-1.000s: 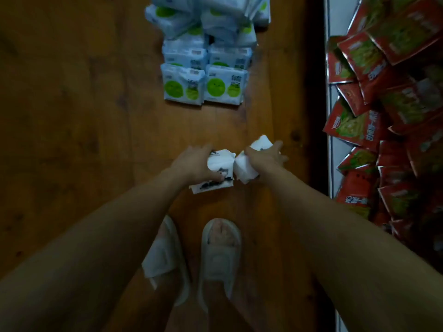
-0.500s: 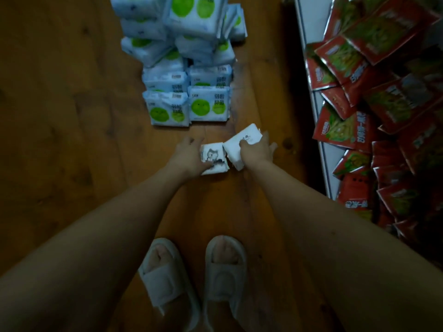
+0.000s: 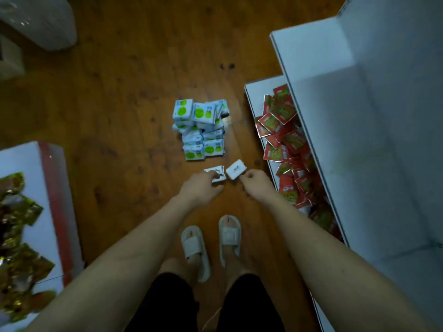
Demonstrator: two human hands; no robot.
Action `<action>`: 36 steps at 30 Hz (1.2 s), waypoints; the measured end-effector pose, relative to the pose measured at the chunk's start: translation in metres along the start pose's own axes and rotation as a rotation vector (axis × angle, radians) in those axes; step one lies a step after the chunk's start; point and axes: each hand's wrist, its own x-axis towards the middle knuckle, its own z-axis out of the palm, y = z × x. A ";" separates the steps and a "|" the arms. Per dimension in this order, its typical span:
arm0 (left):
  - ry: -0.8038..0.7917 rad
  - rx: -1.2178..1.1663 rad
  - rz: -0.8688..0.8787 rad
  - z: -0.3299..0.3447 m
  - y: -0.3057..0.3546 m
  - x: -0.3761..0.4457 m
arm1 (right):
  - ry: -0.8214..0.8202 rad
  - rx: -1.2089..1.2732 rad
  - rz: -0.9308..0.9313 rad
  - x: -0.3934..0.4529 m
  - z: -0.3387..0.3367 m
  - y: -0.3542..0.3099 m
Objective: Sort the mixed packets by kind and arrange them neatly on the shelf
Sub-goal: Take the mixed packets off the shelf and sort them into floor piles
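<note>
**Open floor to the left, shelves crowding the right**

Bare wooden floor (image 3: pixel 115 111) spreads wide to the left of the stack of white-and-green packets (image 3: pixel 200 130), and a narrow strip of floor runs between that stack and the white shelf (image 3: pixel 311 75) on the right. The lower shelf board is heaped with red packets (image 3: pixel 285 144), leaving little bare board. On the far left, a tray of gold-green packets (image 3: pixel 16 236) borders the floor; a pale bag, perhaps plastic (image 3: pixel 43 22), fills the top-left corner.

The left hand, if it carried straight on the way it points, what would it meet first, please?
Probably the pile of green-and-white packets beyond the white packet that the left hand holds; depth is unclear.
</note>
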 end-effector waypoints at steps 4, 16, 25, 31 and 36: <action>0.118 0.012 0.107 -0.035 0.034 -0.094 | 0.106 -0.032 -0.147 -0.103 -0.027 -0.019; 0.253 0.104 0.514 -0.055 0.071 -0.255 | 0.418 -0.185 -0.267 -0.312 -0.028 -0.004; 0.303 0.263 0.854 -0.035 0.170 -0.346 | 0.682 -0.088 -0.284 -0.441 -0.075 0.049; 0.367 0.342 0.998 -0.003 0.242 -0.398 | 0.764 -0.050 -0.328 -0.510 -0.128 0.105; 0.376 0.329 1.035 0.034 0.300 -0.437 | 0.839 -0.041 -0.267 -0.556 -0.170 0.177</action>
